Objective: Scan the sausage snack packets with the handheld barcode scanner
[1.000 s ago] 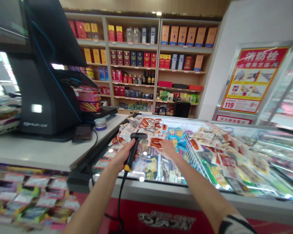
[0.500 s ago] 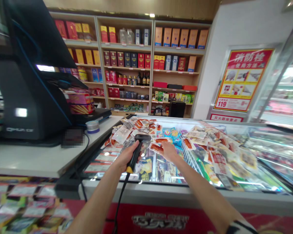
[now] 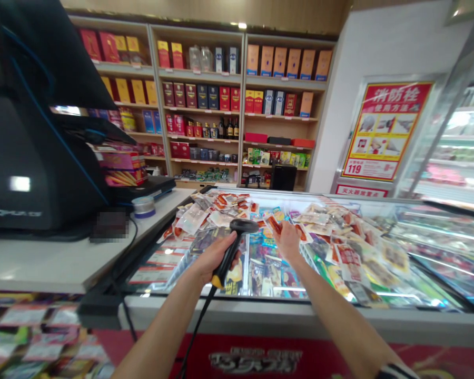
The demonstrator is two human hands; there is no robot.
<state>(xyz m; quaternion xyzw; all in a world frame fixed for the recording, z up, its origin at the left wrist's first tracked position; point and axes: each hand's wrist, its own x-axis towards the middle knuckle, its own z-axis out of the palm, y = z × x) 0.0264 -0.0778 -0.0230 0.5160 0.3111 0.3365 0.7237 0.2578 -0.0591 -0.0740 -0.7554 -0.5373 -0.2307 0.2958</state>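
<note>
My left hand is wrapped round the handle of a black and yellow barcode scanner, its head tilted toward the right and its cord hanging down. Beside it, my right hand grips a clear packet of reddish sausage, held upright just right of the scanner head. Both hands are above the glass top of a chest freezer. A pile of similar packets lies to the left on the glass, and a bigger pile lies to the right.
On the left, a counter carries a dark checkout terminal and a round tin. Shelves of boxes and bottles stand behind the freezer. A red and yellow poster hangs on the right wall.
My right hand has moved right and raised its packet from a flatter position. The scanner has shifted slightly right, and its head is now nearer the packet. The view has turned a little.
</note>
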